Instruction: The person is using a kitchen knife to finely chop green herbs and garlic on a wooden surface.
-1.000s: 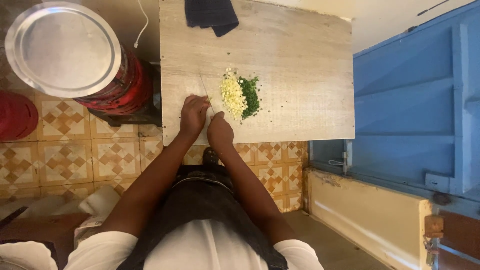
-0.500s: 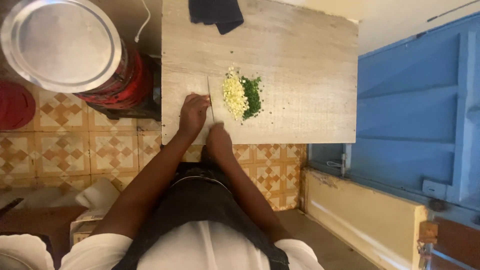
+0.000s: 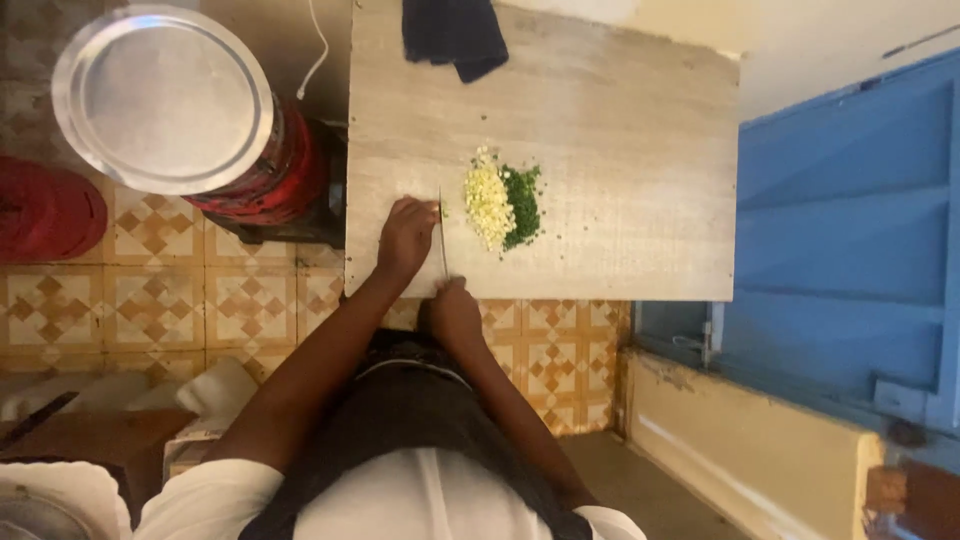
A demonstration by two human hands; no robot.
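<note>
On the pale wooden table (image 3: 620,130) lies a heap of chopped pale yellow bits (image 3: 487,200) with chopped green herbs (image 3: 522,205) on its right side. My right hand (image 3: 455,305) at the table's near edge grips the handle of a knife (image 3: 441,235), whose blade points away from me, just left of the heap. My left hand (image 3: 407,237) rests on the table left of the blade, fingers curled over something small that I cannot make out.
A dark blue cloth (image 3: 455,35) lies at the table's far edge. Left of the table a red container with a round metal lid (image 3: 160,95) stands on a dark stool. A red round object (image 3: 45,215) sits on the patterned tile floor. A blue door (image 3: 850,250) is at the right.
My right hand has drawn back toward the table's near edge and the knife blade now shows between my hands. The view has shifted slightly.
</note>
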